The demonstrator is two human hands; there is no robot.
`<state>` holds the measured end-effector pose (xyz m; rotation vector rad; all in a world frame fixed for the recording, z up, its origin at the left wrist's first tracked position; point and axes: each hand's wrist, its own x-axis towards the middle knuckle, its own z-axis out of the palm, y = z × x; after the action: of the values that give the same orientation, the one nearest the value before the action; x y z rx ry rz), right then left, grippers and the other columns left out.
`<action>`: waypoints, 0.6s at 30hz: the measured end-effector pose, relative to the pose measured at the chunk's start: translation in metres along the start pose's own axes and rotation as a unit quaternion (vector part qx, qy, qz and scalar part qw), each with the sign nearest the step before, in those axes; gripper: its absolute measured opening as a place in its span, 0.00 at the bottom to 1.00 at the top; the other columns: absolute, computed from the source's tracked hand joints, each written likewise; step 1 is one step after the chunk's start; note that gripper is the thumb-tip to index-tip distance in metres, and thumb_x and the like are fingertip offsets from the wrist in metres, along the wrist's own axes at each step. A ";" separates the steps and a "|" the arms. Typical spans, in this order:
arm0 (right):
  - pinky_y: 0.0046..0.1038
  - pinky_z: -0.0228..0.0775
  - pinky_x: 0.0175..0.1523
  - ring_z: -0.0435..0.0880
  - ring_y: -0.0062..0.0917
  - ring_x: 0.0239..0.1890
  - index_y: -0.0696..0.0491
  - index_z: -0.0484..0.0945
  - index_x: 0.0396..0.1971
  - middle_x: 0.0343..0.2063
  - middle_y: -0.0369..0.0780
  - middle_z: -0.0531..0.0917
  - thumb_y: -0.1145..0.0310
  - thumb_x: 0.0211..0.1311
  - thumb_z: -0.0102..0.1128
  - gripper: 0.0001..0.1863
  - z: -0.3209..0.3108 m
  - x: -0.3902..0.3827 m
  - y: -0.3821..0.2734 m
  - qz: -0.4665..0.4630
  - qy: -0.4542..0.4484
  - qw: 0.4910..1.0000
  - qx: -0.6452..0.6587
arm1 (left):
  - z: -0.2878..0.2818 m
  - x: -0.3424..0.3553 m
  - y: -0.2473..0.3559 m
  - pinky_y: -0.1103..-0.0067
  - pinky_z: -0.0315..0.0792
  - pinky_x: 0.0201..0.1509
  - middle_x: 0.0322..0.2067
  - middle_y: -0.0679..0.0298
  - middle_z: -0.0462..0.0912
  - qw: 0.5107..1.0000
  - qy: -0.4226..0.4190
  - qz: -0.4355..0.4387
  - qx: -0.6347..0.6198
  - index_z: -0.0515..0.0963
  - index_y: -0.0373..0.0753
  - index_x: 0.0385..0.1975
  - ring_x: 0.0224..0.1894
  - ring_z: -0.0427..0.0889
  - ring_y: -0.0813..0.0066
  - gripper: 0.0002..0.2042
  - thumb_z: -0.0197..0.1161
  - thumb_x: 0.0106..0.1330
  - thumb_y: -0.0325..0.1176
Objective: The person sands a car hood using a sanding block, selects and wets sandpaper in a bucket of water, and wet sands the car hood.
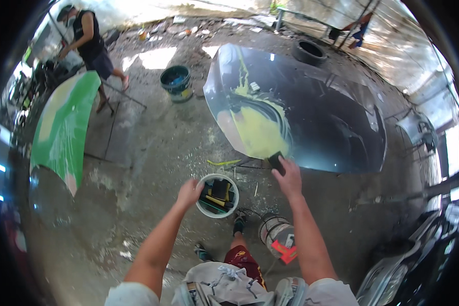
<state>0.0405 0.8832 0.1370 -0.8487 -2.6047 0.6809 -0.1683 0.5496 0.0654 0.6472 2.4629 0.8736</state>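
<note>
Seemingly, the yellow patch (260, 132) on the hood (336, 122) is partly smoothed, far streaks (243, 71) remaining; right hand (289, 177) grips dark block (276, 162), left hand (189, 193) meets bucket (203, 208), grip unclear

Patchy daylight, dark fisheye edges

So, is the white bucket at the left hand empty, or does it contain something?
Not empty: the white bucket is open on top, with dark blocks and a yellow strip visible inside.
</note>
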 end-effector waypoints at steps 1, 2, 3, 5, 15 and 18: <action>0.42 0.67 0.65 0.76 0.43 0.57 0.49 0.79 0.61 0.56 0.46 0.79 0.58 0.57 0.70 0.30 0.002 0.019 0.007 -0.013 0.015 0.999 -0.029 | 0.010 0.042 0.035 0.61 0.73 0.61 0.52 0.44 0.83 1.000 0.015 -0.009 -0.018 0.76 0.33 0.58 0.57 0.80 0.46 0.26 0.62 0.70 0.49; 0.42 0.67 0.65 0.76 0.43 0.57 0.49 0.79 0.61 0.56 0.46 0.79 0.58 0.57 0.70 0.30 0.007 0.037 0.004 -0.027 -0.004 0.999 -0.026 | 0.015 0.082 0.046 0.62 0.70 0.66 0.58 0.43 0.79 0.998 0.058 0.012 -0.036 0.72 0.31 0.63 0.62 0.76 0.45 0.31 0.62 0.70 0.50; 0.42 0.67 0.64 0.76 0.43 0.57 0.48 0.78 0.62 0.57 0.45 0.78 0.59 0.57 0.70 0.30 0.007 0.049 0.005 -0.034 -0.017 0.998 -0.040 | 0.025 0.117 0.066 0.62 0.67 0.69 0.62 0.41 0.74 0.993 0.101 -0.013 -0.061 0.69 0.30 0.65 0.65 0.73 0.44 0.32 0.62 0.70 0.50; 0.43 0.67 0.64 0.75 0.42 0.58 0.47 0.78 0.62 0.58 0.44 0.78 0.60 0.57 0.71 0.30 0.008 0.065 0.012 -0.050 -0.046 0.996 -0.054 | 0.039 0.177 0.096 0.61 0.66 0.70 0.64 0.36 0.71 0.972 0.192 -0.074 -0.115 0.63 0.28 0.69 0.67 0.70 0.41 0.39 0.63 0.68 0.53; 0.44 0.66 0.62 0.75 0.41 0.58 0.47 0.78 0.62 0.58 0.43 0.77 0.61 0.61 0.66 0.27 0.047 0.181 0.006 -0.159 0.004 0.979 -0.126 | 0.078 0.245 0.161 0.54 0.73 0.56 0.46 0.33 0.82 0.913 0.252 -0.249 -0.200 0.67 0.27 0.56 0.51 0.81 0.33 0.40 0.59 0.67 0.65; 0.44 0.66 0.62 0.75 0.41 0.58 0.48 0.78 0.62 0.59 0.44 0.77 0.60 0.63 0.65 0.27 0.065 0.235 -0.014 -0.164 -0.018 0.981 -0.105 | 0.091 0.247 0.154 0.54 0.74 0.52 0.42 0.36 0.84 0.899 0.300 -0.252 -0.195 0.71 0.28 0.51 0.48 0.83 0.35 0.38 0.60 0.65 0.66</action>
<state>-0.1760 0.9961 0.1245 -0.4446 -2.7908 0.3357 -0.2714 0.8359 0.0427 -0.4616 2.6244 1.4313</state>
